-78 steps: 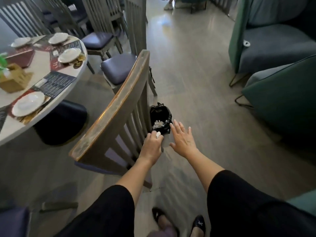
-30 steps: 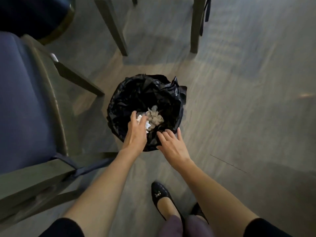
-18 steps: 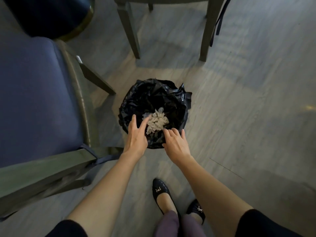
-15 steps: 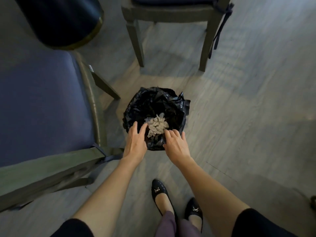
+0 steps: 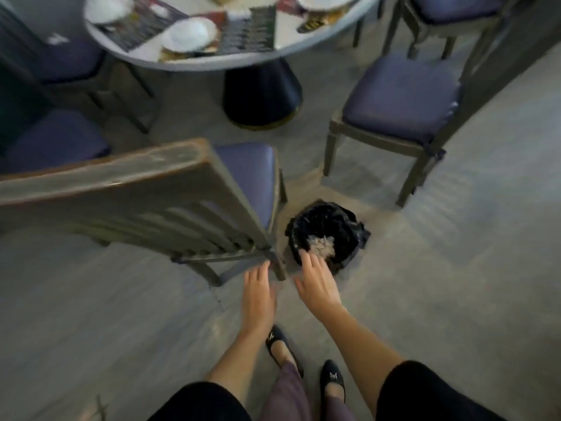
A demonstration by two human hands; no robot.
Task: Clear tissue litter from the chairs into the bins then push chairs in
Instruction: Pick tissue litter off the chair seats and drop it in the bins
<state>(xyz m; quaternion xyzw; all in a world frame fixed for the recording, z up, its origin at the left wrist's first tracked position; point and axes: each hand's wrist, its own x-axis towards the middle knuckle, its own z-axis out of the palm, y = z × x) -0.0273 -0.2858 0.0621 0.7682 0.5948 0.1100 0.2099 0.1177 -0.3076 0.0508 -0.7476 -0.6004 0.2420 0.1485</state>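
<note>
The left hand and right hand are hovering open, holding nothing. Tissue is lying in the bin just beyond the right hand. The chair is standing ahead-left, nearer the left hand, its back rail running sideways and the tabletop lying beyond.

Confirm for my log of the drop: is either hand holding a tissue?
No, the left hand and right hand are open and empty; the tissues lie in the bin.
</note>
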